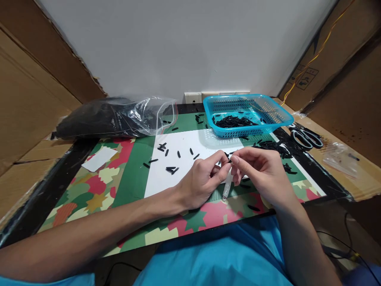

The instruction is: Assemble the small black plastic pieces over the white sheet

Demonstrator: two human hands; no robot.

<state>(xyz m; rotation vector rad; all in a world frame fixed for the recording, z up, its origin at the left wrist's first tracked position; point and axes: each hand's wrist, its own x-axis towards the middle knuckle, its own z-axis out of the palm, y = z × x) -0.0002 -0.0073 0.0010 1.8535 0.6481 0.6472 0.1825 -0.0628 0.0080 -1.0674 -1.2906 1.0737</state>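
Observation:
My left hand (pixel 205 176) and my right hand (pixel 263 171) meet over the front of the table, fingertips almost touching. Both are closed in a pinch around a small black elongated piece (pixel 229 161), mostly covered by the fingers. Just below the fingertips, a whitish translucent stick (pixel 227 186) slants down to the tabletop; whether a finger touches it I cannot tell. Loose black pieces (pixel 179 154) of the same kind lie on the white sheet (pixel 160 178) left of my hands. A larger heap of black pieces (pixel 272 147) spreads beyond my right hand.
A blue plastic basket (pixel 248 131) with black pieces stands at the back. At the back left lies a clear zip bag (pixel 119 117) full of dark material. Black-handled scissors (pixel 305 137) and a small clear bag (pixel 339 159) are on the right. Cardboard walls (pixel 38 67) flank the table.

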